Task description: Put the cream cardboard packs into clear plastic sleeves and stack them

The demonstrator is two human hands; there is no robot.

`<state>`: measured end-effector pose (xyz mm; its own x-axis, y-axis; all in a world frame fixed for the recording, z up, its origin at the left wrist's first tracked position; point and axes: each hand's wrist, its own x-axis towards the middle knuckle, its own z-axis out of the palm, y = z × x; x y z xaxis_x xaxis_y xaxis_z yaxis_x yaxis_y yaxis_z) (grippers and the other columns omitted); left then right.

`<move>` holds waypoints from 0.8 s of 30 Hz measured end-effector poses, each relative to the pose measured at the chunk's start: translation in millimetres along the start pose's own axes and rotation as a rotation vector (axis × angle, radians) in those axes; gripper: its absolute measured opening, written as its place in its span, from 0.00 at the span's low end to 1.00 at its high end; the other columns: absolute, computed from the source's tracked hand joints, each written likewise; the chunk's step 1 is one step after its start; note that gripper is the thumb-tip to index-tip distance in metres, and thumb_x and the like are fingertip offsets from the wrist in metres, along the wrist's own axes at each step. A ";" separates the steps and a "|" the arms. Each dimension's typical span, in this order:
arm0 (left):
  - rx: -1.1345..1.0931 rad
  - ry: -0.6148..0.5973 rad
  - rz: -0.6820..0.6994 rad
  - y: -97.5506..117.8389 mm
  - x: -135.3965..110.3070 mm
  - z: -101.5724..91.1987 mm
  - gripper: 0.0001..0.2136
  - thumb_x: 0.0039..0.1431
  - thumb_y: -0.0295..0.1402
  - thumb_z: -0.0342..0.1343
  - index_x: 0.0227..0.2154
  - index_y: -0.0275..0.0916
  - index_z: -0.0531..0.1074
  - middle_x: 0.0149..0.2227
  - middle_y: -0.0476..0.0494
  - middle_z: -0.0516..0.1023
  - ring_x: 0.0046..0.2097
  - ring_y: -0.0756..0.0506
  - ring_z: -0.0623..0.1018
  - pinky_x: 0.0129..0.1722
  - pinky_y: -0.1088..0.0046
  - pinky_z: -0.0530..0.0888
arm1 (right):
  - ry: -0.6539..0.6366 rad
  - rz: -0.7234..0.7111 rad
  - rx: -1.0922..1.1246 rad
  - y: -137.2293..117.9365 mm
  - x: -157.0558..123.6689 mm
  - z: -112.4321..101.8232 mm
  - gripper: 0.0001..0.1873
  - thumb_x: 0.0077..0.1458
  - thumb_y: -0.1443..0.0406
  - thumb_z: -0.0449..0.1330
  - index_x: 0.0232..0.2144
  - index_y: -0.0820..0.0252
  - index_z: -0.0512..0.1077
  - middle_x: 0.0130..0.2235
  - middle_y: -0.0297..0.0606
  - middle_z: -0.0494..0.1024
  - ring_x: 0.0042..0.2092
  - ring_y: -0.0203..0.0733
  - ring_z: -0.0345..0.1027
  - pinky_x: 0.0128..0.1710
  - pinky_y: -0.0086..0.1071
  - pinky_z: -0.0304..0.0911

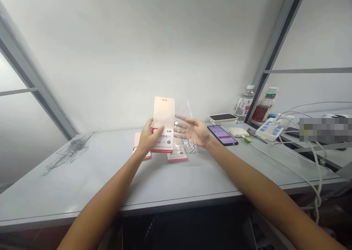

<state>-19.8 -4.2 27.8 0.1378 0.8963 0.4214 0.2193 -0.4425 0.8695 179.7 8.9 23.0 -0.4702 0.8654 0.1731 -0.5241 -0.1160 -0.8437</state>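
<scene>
My left hand (152, 134) grips a printed packaging card (164, 112) upright above the desk, thumb across its front. The card is beige on top, with a white and red printed lower part. Beside it my right hand (196, 131) is open, fingers stretched toward the card. A clear plastic bag (189, 146) with shiny creases overlaps these fingers; whether they are inside it or behind it I cannot tell. Two more red-and-white cards lie on the desk, one card (147, 156) behind my left hand and another card (177, 157) below the bag.
Crumpled clear plastic (72, 149) lies on the left of the desk (104, 186). To the right are a lit phone (222, 135), another phone on a box (222, 118), a small white device (238, 132), a water bottle (244, 105), a power strip (271, 129) and loose cables.
</scene>
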 end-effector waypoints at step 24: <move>-0.147 -0.027 -0.077 -4.3 0.4 0.9 0.24 0.51 0.43 0.55 0.49 0.39 0.61 0.36 0.43 0.76 0.33 0.46 0.77 0.30 0.72 0.74 | -0.028 -0.028 -0.081 10.0 1.1 4.3 0.20 0.59 0.59 0.46 0.53 0.51 0.61 0.42 0.37 0.76 0.43 0.41 0.71 0.49 0.41 0.60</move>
<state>-19.8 -2.0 23.9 0.1526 0.9256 0.3464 0.0867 -0.3617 0.9283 170.9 6.6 17.0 -0.4766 0.8536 0.2104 -0.4787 -0.0513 -0.8765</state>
